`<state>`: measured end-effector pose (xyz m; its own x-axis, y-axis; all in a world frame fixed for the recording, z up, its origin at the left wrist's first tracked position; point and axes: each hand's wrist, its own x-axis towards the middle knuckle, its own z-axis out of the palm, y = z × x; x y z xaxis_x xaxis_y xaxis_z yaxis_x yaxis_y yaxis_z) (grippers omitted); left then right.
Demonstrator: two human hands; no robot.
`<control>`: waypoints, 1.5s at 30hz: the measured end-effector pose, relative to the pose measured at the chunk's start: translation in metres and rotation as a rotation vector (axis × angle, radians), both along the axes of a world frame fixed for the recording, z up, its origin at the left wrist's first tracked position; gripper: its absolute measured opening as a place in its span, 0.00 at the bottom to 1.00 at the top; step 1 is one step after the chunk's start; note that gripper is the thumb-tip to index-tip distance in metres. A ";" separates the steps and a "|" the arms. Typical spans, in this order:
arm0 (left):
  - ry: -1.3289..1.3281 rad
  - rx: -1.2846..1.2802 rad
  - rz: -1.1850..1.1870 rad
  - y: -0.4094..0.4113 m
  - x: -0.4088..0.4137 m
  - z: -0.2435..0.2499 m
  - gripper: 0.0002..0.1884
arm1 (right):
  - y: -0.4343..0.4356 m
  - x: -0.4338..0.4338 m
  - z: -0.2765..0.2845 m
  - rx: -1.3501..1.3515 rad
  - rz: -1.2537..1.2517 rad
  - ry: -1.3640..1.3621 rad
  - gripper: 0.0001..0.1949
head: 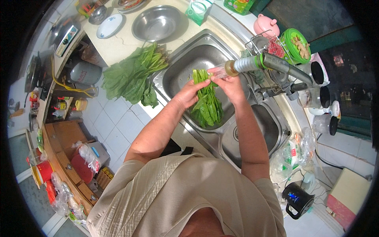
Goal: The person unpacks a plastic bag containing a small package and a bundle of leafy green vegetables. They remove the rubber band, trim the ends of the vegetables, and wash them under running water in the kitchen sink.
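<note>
A bunch of leafy greens hangs over the large basin of a stainless steel sink, stems up and leaves down. My left hand grips it around the stems from the left. The fingertips of my right hand pinch at the stems from the other side, close to my left thumb. Water streams from the faucet's nozzle onto my right fingers. A larger pile of leafy greens rests on the counter left of the basin, its leaves hanging past the counter's edge.
A steel bowl and a white plate stand on the counter beyond the pile. The faucet's metal pipe reaches in from the right, by a wire rack. A smaller basin adjoins nearer me; a black electric kettle stands lower right.
</note>
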<state>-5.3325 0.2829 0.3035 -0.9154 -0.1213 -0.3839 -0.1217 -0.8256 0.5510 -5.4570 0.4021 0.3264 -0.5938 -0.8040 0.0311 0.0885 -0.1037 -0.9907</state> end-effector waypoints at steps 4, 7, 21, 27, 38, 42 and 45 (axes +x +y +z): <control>0.017 -0.051 -0.037 -0.006 -0.001 -0.002 0.18 | 0.000 0.001 0.001 -0.043 0.004 -0.066 0.10; 0.034 -0.102 0.012 -0.003 -0.002 0.000 0.18 | -0.002 0.006 0.003 0.038 -0.078 -0.069 0.09; -0.004 -0.097 0.089 -0.007 0.000 0.007 0.17 | -0.005 0.006 0.006 0.026 -0.104 -0.088 0.07; -0.017 -0.222 0.018 -0.009 -0.002 -0.002 0.18 | -0.008 0.011 -0.003 0.027 -0.149 0.165 0.08; 0.097 0.114 0.147 -0.007 -0.016 0.000 0.18 | 0.012 0.028 -0.028 0.330 0.021 0.386 0.21; 0.194 -0.049 0.223 -0.015 -0.020 0.006 0.18 | 0.026 0.020 -0.027 0.233 0.113 -0.293 0.16; 0.001 -0.175 0.192 -0.018 -0.029 0.006 0.17 | 0.031 0.023 -0.014 0.223 0.149 -0.396 0.14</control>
